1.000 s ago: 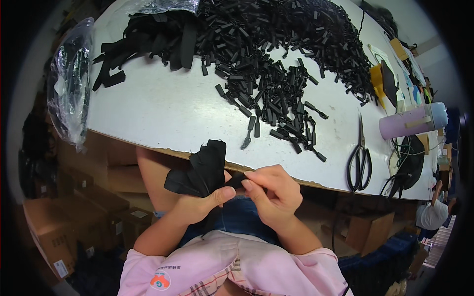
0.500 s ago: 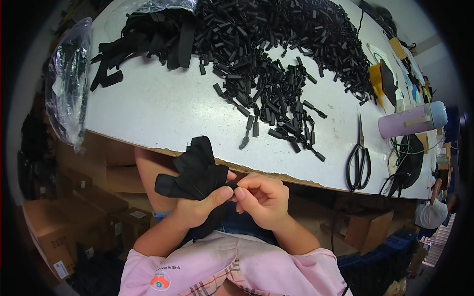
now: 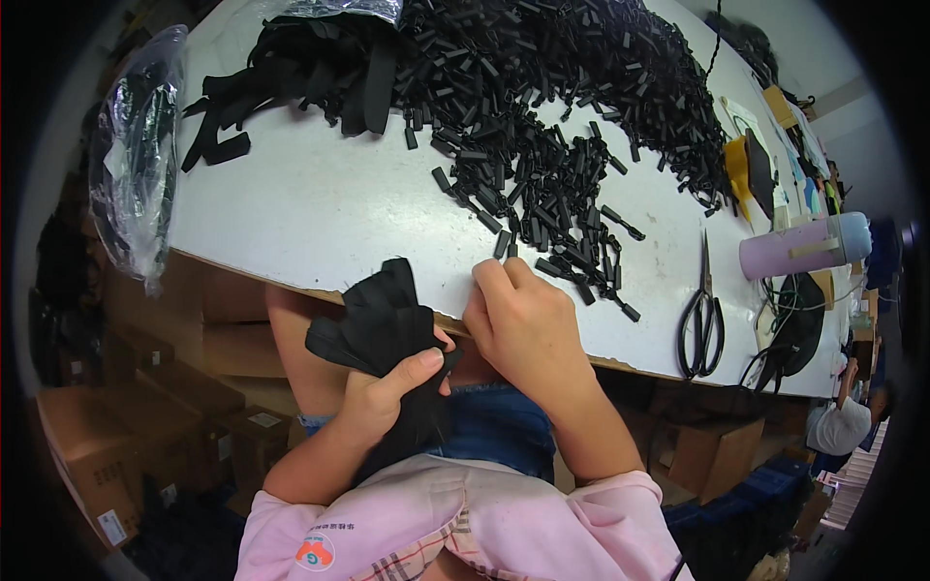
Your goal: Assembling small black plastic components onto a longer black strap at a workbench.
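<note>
Away from the left thumb, where it met the black fabric half a second ago, the right hand (image 3: 523, 315) has travelled forward to the near side of the pile of black pulls (image 3: 581, 58), which serves as the landmark here. Its curled fingers come down over the desk (image 3: 300, 218) beside the nearest loose pulls (image 3: 504, 242), those lying closest to the person; the undersides of the fingers are hidden, so I cannot tell whether that grip pinches one. The left hand (image 3: 383, 387) has hardly shifted: its grip is pressed firmly around a bundle of black fabric strips (image 3: 383, 315), thumb on top, nearer the person than the pile and off the desk edge, the upper ends fanned out and the lower part hanging toward the lap. As far as can be judged, the work is under way with much left: the pile is still large, its loose pulls trail toward the person, and a heap of loose strips (image 3: 320, 63) lies left of the pile. What is done would be in the bundle, since several strips are already gathered there, but whether any carries a pull is too dark to make out, and no separate finished stack can be picked out. Scissors (image 3: 701, 334) lie to the right of the pile's near end, untouched, with a lilac bottle (image 3: 787, 248) farther right.
</note>
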